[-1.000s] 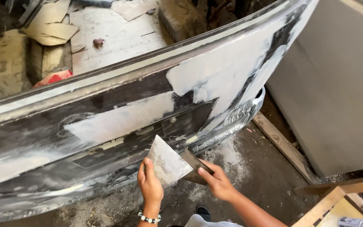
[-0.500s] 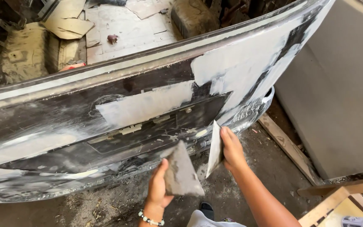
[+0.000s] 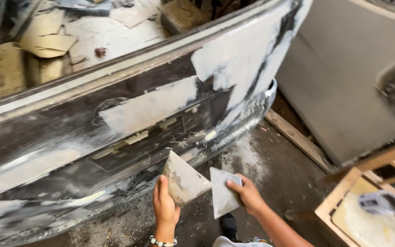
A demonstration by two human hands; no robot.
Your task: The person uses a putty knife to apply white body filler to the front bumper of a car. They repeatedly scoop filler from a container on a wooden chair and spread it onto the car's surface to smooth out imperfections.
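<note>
Two flat metal spreaders sit low in the middle of the view, side by side and just apart. The larger spreader [image 3: 184, 180], smeared with grey-brown filler, is pinched at its lower edge by the left hand [image 3: 165, 208], thumb up along the blade's left side, fingers closed behind it; a beaded bracelet [image 3: 163, 241] circles that wrist. At its 3 o'clock, the smaller spreader [image 3: 222, 194] is cleaner and paler, gripped at its right edge by the right hand [image 3: 248, 196], whose fingers [image 3: 234, 184] wrap over the top corner and close on it.

Both blades are held just in front of the lower lip of a car bumper [image 3: 129, 119], which runs from 9 o'clock across to 1 o'clock. The bumper is dark, with broad sanded patches of pale filler [image 3: 152, 107] and a recessed plate area in its middle.

Under the hands lies a dusty concrete floor [image 3: 275, 183], with white powder heaped at the bumper's foot. At 3 o'clock leans a grey panel [image 3: 344, 91]; at 5 o'clock is a wooden frame [image 3: 366, 201]. Torn cardboard [image 3: 46, 41] lies at 11 o'clock beyond the bumper.
</note>
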